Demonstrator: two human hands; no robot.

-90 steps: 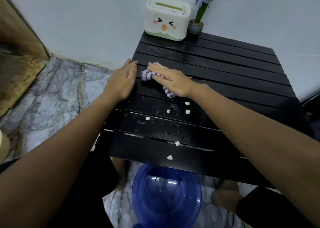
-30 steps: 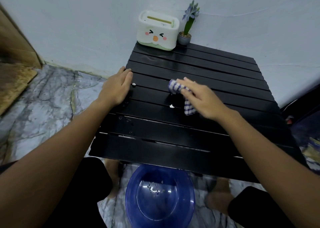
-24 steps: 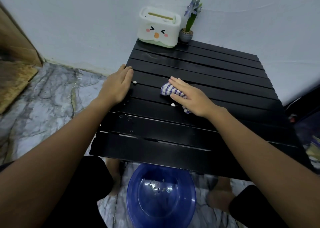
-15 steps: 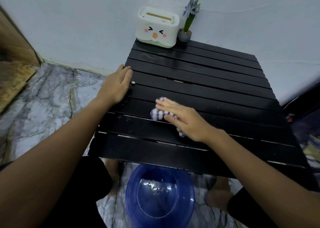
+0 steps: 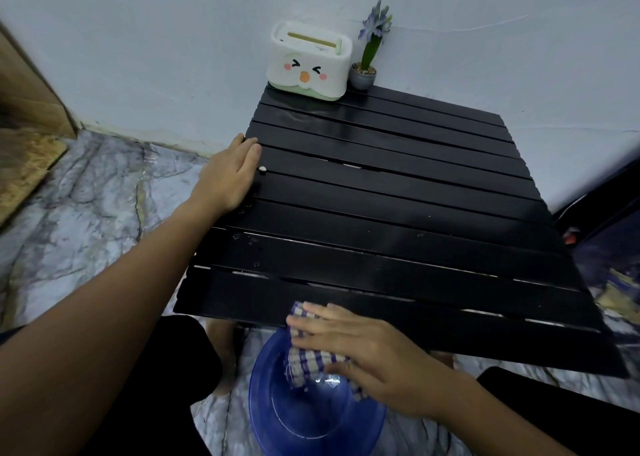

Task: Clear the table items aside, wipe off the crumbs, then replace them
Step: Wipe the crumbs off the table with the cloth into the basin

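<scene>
A black slatted table (image 5: 398, 192) stands against the wall. My right hand (image 5: 367, 355) presses a blue-and-white checked cloth (image 5: 306, 358) past the table's near edge, over a blue plastic basin (image 5: 311, 417) on the floor below. My left hand (image 5: 230, 175) lies flat on the table's left edge, holding nothing. One white crumb (image 5: 263, 169) sits beside its fingertips. A white tissue box with a cartoon face (image 5: 310, 61) and a small potted purple flower (image 5: 367, 53) stand at the table's far edge.
The floor (image 5: 86, 213) is grey marble-patterned. A brown mat (image 5: 24, 164) and a wooden panel lie at the left. My dark-clothed knees flank the basin. Dark objects sit at the right past the table.
My right hand has swept the cloth from the middle of the table down toward me and over the near edge above the basin. My left hand has stayed put.
</scene>
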